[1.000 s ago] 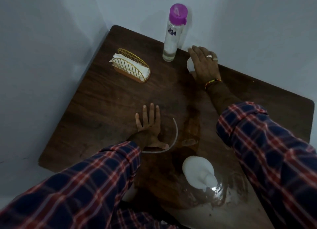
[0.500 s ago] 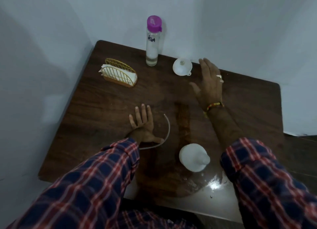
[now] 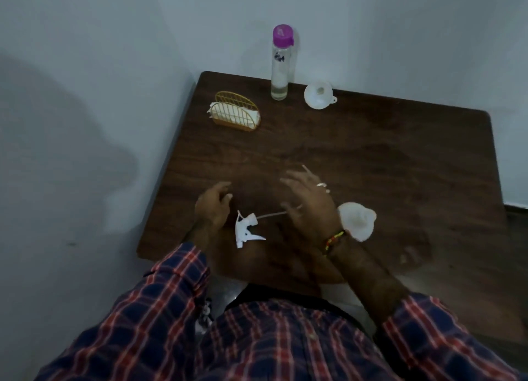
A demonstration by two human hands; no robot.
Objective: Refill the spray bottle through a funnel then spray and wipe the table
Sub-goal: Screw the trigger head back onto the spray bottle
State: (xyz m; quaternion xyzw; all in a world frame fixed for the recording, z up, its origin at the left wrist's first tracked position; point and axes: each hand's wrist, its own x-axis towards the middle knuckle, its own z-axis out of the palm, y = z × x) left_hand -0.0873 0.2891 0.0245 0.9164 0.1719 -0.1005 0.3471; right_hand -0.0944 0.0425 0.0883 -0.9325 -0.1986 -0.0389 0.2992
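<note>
From the head view, my right hand (image 3: 310, 206) has left the funnel (image 3: 318, 95) by the water bottle (image 3: 280, 66); both hands now hover loosely spread, holding nothing. The left hand (image 3: 213, 206) has come off the sprayer head (image 3: 247, 229), so capping comes next; the spray bottle (image 3: 357, 220) stands beside my right wrist, with open table (image 3: 400, 166) to the right.

Both hands hover over the desk (image 3: 371, 157) near its front edge — left hand (image 3: 211, 209) and right hand (image 3: 310, 206) loosely spread — the spray head (image 3: 245, 232) lying between them, the white bottle (image 3: 357, 220) beside the right wrist.
</note>
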